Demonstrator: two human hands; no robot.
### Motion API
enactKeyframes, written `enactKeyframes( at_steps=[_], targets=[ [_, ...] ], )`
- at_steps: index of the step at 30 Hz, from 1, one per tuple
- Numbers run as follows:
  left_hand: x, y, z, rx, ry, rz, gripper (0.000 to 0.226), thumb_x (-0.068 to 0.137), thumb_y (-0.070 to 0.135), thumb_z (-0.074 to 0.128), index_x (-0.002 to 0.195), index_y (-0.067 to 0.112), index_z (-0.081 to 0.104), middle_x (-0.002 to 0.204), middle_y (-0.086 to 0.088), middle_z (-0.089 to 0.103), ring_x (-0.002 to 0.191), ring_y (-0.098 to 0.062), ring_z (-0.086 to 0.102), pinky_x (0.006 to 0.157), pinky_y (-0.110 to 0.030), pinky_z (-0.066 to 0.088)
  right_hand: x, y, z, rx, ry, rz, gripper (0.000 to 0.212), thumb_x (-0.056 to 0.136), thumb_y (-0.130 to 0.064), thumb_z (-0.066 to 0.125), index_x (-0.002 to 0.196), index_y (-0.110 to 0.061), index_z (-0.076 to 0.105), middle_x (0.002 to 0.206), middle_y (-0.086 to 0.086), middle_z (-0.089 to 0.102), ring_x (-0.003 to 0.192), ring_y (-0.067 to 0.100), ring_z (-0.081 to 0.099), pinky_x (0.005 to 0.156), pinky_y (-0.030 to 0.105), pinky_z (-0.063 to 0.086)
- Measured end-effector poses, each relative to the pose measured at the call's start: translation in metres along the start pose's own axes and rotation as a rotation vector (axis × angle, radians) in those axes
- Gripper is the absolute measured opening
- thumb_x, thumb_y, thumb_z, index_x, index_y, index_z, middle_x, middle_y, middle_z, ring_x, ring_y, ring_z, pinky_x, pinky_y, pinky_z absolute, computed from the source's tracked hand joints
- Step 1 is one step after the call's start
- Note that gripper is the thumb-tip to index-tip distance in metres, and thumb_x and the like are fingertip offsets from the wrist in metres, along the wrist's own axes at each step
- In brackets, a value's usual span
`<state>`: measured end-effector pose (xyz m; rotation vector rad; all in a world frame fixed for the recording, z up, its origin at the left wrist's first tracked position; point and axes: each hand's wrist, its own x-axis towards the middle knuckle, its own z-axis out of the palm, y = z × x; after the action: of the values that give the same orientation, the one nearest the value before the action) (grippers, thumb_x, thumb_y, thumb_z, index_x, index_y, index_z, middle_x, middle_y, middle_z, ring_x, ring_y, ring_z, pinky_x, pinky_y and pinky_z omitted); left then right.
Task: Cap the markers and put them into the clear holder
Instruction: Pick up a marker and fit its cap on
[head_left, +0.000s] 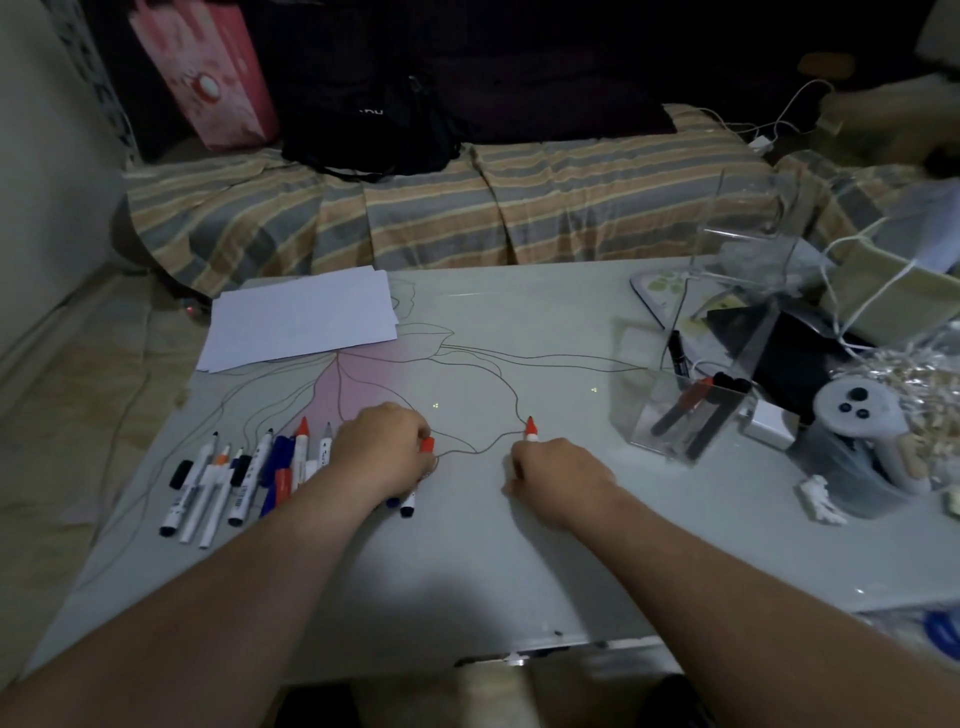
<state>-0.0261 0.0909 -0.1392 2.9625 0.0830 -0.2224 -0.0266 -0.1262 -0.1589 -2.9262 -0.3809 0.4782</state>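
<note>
My left hand rests on the table, closed around a red cap at its fingertips. My right hand grips an uncapped red marker, its tip pointing away from me. The two hands are apart. Several loose markers and caps lie in a row to the left of my left hand; a dark marker end pokes out below that hand. The clear holder stands at the right with a few markers leaning inside it.
White paper sheets lie at the table's far left. A white game controller, a white charger block, cables and a taller clear box crowd the right side. A small white figurine lies near the right edge.
</note>
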Motion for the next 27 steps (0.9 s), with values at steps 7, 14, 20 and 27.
enactKeyframes(
  at_steps=[7, 14, 20, 27],
  targets=[
    [-0.001, 0.011, 0.02, 0.006, 0.019, 0.17, 0.035, 0.082, 0.03, 0.073, 0.114, 0.042, 0.062, 0.103, 0.008, 0.069, 0.105, -0.022, 0.062, 0.083, -0.033, 0.047, -0.007, 0.019, -0.011, 0.14, 0.001, 0.094, 0.041, 0.091, -0.027, 0.059, 0.126, -0.014, 0.041, 0.117, 0.018, 0.062, 0.107, 0.038, 0.061, 0.079, 0.039, 0.048],
    [-0.001, 0.021, 0.017, -0.198, -0.004, 0.122, 0.021, 0.079, 0.03, 0.079, 0.099, 0.031, 0.072, 0.101, 0.003, 0.071, 0.1, -0.022, 0.064, 0.083, -0.032, 0.052, -0.01, 0.041, -0.03, 0.553, 0.004, 0.126, 0.04, 0.091, -0.014, 0.054, 0.128, -0.022, 0.04, 0.103, 0.018, 0.065, 0.084, 0.036, 0.071, 0.072, 0.051, 0.062],
    [-0.007, 0.035, -0.001, -0.866, 0.047, 0.11, 0.028, 0.079, 0.0, 0.078, 0.088, 0.024, 0.069, 0.098, 0.007, 0.078, 0.09, -0.012, 0.075, 0.082, -0.019, 0.057, -0.018, 0.039, -0.043, 0.722, 0.185, -0.067, 0.017, 0.1, -0.029, 0.048, 0.102, -0.031, 0.065, 0.073, -0.012, 0.055, 0.07, 0.015, 0.05, 0.065, 0.032, 0.041],
    [-0.008, 0.039, -0.009, -1.076, -0.004, 0.106, 0.021, 0.083, 0.002, 0.079, 0.088, 0.018, 0.066, 0.101, 0.002, 0.08, 0.097, -0.018, 0.076, 0.094, -0.035, 0.058, -0.027, 0.031, -0.053, 0.429, 0.39, -0.226, 0.029, 0.094, -0.06, 0.057, 0.096, -0.036, 0.074, 0.073, -0.004, 0.057, 0.073, 0.009, 0.055, 0.068, 0.032, 0.047]
  ],
)
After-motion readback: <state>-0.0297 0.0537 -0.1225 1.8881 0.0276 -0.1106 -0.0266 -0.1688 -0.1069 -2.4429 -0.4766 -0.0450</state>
